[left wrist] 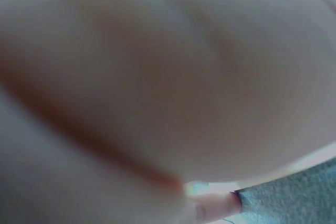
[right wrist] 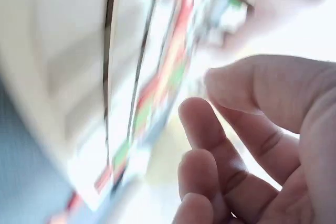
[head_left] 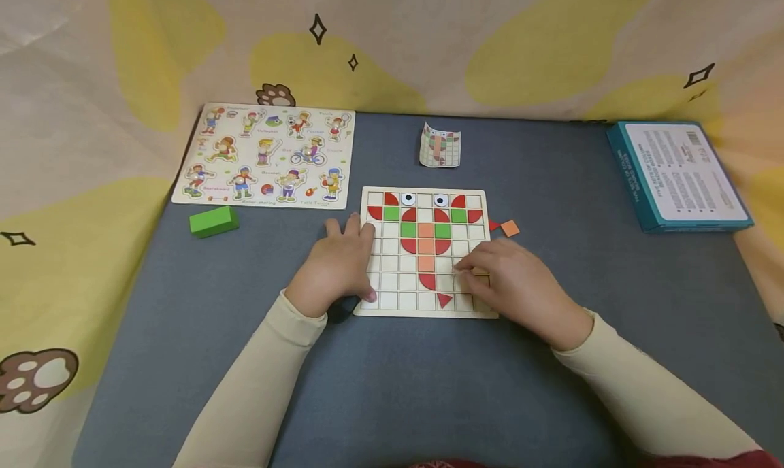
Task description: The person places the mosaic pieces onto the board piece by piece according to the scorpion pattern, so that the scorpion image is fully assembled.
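A white grid board (head_left: 390,283) lies on the table, bearing red quarter-circles, green and orange squares and two round eye pieces. My left hand (head_left: 337,260) rests along its left edge, thumb (head_left: 369,296) on the lower corner and fingers spread farther up. Over the right part of the board hovers my right hand (head_left: 520,288). Its thumb (right wrist: 231,85) and bent fingers (right wrist: 202,124) show no piece between them in the right wrist view. A red triangle (head_left: 444,300) sits askew near the bottom of the grid. In the left wrist view the left hand fills most of the picture.
Right of the board lie an orange square (head_left: 510,228) and a red triangle (head_left: 493,226). Behind it stands a small creased pattern card (head_left: 439,147). A sports picture board (head_left: 257,155) and a green block (head_left: 214,222) are at left, a teal box (head_left: 680,175) at right.
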Tool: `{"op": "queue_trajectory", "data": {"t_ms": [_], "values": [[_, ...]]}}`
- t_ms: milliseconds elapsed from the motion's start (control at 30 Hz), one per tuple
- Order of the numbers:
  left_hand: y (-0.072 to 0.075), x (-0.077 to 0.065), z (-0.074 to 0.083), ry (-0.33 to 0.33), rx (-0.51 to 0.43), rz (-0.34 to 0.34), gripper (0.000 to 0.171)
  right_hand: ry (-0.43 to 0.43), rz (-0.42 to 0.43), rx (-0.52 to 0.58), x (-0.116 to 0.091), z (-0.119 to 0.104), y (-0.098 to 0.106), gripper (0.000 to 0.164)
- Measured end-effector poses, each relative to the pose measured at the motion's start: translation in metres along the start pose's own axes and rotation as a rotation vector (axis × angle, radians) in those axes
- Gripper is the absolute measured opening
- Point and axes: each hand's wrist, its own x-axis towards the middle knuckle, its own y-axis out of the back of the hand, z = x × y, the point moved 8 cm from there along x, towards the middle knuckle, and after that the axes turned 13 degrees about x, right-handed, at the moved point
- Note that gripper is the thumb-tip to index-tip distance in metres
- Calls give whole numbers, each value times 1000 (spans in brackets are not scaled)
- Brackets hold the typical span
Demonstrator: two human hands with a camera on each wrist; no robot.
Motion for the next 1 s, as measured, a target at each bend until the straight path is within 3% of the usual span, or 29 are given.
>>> {"op": "queue_trajectory", "data": {"t_ms": [167,333,633,1000], "values": [[0,0,0,3,3,4,105,-162,78,-78,14,46,38,20],[-2,1,0,1,3,4,104,-186,25,-104,20,74,37,26],[-3,2,-1,7,-7,5,103,-83,50,-204,24,79,25,16],[-1,1,0,8,-4,7,105,-136,21,-114,26,82,26,15]]}}
